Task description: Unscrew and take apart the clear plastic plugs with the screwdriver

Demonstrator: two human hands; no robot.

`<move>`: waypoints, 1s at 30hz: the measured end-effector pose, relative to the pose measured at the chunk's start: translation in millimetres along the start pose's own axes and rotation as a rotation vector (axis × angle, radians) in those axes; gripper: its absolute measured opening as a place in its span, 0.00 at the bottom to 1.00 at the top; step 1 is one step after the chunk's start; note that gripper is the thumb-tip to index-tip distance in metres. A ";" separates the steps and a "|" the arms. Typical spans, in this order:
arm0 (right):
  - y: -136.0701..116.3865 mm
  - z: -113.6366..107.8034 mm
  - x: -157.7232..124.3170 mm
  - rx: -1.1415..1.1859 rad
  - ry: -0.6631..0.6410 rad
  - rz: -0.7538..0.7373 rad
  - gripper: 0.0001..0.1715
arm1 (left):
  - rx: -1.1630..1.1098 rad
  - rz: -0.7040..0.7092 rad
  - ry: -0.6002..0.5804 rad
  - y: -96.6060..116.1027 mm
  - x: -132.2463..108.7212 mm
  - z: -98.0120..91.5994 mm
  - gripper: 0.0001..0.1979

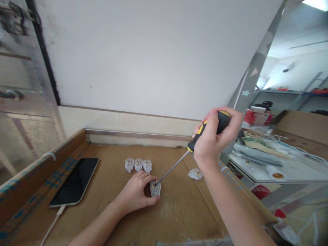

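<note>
My left hand [137, 193] rests on the cardboard-covered bench [179, 212], fingers closed round a small clear plastic plug [155, 188] that it holds down. My right hand [214, 136] is wrapped round the black and yellow handle of a screwdriver [205, 131]. The screwdriver's metal shaft slants down to the left and its tip meets the top of the plug. Three more clear plugs [138, 165] stand in a row just behind my left hand. Another clear plug [195, 174] lies on its side to the right, under my right wrist.
A black phone [75, 181] on a white charging cable lies at the bench's left, by a cardboard side wall [38, 171]. A white wall [153, 61] closes the back. To the right stands a cluttered table [269, 160] with cables, parts and cardboard boxes.
</note>
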State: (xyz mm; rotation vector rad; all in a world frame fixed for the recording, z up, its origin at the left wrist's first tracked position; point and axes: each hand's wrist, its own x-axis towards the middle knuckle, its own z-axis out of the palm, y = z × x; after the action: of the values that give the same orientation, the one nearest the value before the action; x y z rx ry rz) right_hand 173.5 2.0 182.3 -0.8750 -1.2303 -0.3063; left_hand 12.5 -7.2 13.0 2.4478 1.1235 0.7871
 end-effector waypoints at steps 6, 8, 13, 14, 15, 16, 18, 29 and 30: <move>-7.3 -3.6 0.3 0.232 0.141 0.101 0.06 | 0.000 -0.001 -0.005 0.0 -1.3 0.1 0.22; -7.6 -4.3 0.4 0.263 0.154 0.099 0.06 | 0.000 -0.001 -0.004 0.0 -1.2 -0.2 0.22; -15.0 -1.8 -4.9 0.294 0.116 0.055 0.05 | 0.013 -0.002 -0.017 0.3 -0.7 -1.1 0.23; -18.0 -0.8 -6.3 0.248 0.094 0.041 0.04 | 0.015 0.000 -0.016 0.0 -0.7 -0.9 0.23; -21.2 0.1 -7.2 0.186 0.063 0.021 0.03 | 0.014 0.003 -0.013 -0.4 -0.8 -0.5 0.23; -24.2 0.9 -7.0 0.119 0.020 -0.006 0.04 | 0.012 0.007 -0.006 -0.9 -0.9 -0.1 0.23; -29.0 1.7 -2.2 -0.029 -0.101 -0.079 0.05 | 0.009 0.015 0.009 -2.1 -1.1 1.0 0.23; -63.5 -16.5 53.3 -0.852 -0.720 -0.357 0.18 | 0.030 0.034 0.045 -5.1 -1.3 4.5 0.21; -67.1 -18.7 54.2 -0.829 -0.761 -0.364 0.17 | 0.030 0.035 0.046 -4.9 -1.3 4.4 0.21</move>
State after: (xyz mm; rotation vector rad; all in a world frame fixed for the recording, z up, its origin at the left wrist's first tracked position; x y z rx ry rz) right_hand 162.1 -41.9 258.0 -1.5594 -2.0289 -0.8677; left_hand 11.6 -5.4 6.5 2.4926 1.1192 0.8466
